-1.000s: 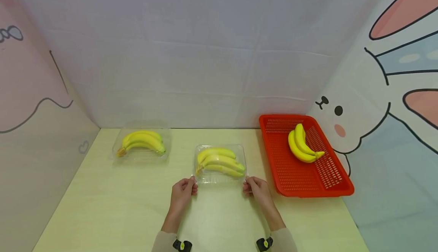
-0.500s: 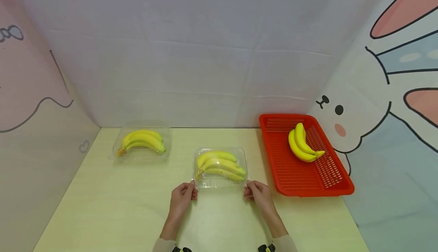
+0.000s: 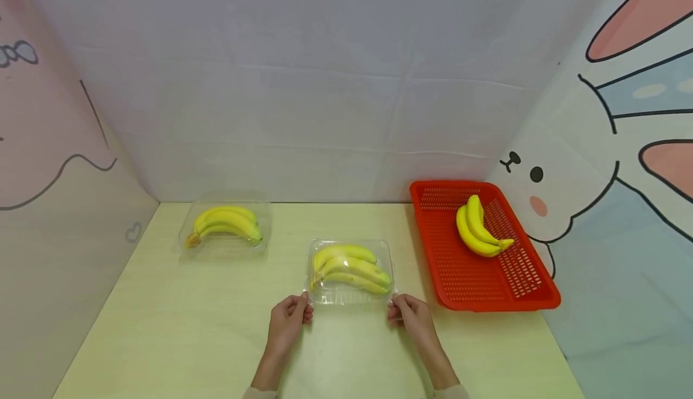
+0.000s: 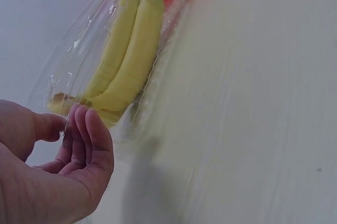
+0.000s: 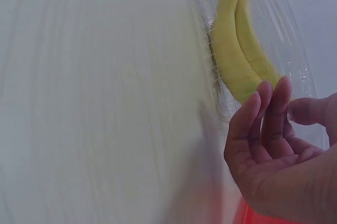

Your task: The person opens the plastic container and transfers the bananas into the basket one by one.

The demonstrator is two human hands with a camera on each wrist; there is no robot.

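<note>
A clear plastic clamshell box [image 3: 352, 298] with a bunch of bananas [image 3: 352, 269] inside sits at the middle of the table, its lid down over the fruit. My left hand [image 3: 287, 319] pinches the box's near left corner between thumb and fingers. At the near right corner, my right hand [image 3: 412, 319] pinches the rim the same way. The left wrist view has the bananas [image 4: 134, 50] lying under the clear plastic beyond the left hand [image 4: 63, 166]. In the right wrist view, the right hand [image 5: 279, 145] grips the rim beside the banana tips.
Another clear box [image 3: 186, 218] holding bananas [image 3: 224, 224] stands at the back left. To the right lies a red plastic basket [image 3: 460, 300] with a bunch of bananas [image 3: 479, 230] in it. A white cloth wall [image 3: 325, 116] closes off the table's back edge.
Both hands have drawn the box with the bananas a short way towards the person, keeping their pinch on its near corners. The other box and the basket have stayed put.
</note>
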